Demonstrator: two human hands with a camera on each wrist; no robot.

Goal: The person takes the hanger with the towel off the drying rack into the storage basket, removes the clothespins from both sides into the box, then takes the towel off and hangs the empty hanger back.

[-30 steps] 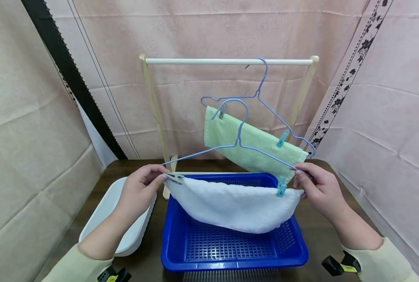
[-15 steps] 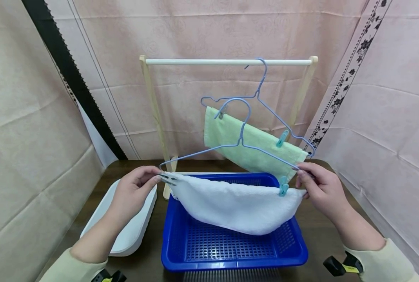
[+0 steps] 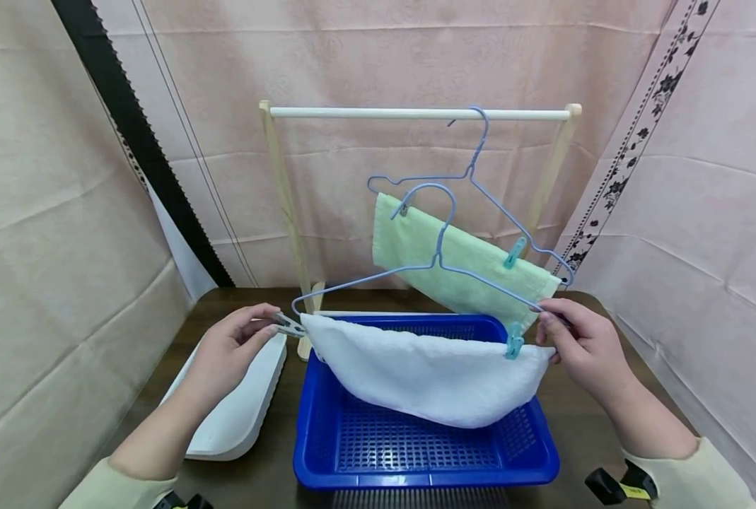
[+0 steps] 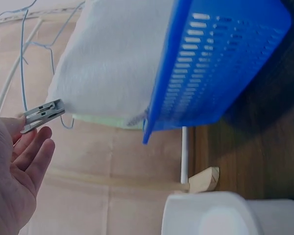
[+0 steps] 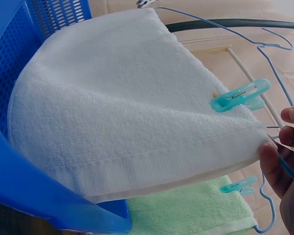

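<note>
A white towel (image 3: 416, 371) hangs from a blue wire hanger (image 3: 384, 272), sagging over the blue basket (image 3: 301, 438). My left hand (image 3: 228, 350) pinches a grey clothespin (image 4: 43, 115) between thumb and forefinger at the towel's left corner. Its tip touches or nearly touches the cloth; whether it bites the towel I cannot tell. The hanger's left end bends just above that corner. At the other end my right hand (image 3: 584, 346) holds the hanger's right tip together with the towel's corner. Beside it, a teal clothespin (image 5: 240, 95) clips the towel's upper edge.
Behind, a green towel (image 3: 454, 254) hangs slanted from another blue hanger (image 3: 482, 155) on the rack's white bar (image 3: 365, 113), held by clothespins. A white tray (image 3: 244, 410) stands left of the basket on the dark wooden table (image 3: 581, 431). Cloth walls surround the table.
My left hand has drawn left with the grey clothespin, which lay over the towel's corner and is now at its edge. It has left the hanger's left end. The right hand keeps its hold.
</note>
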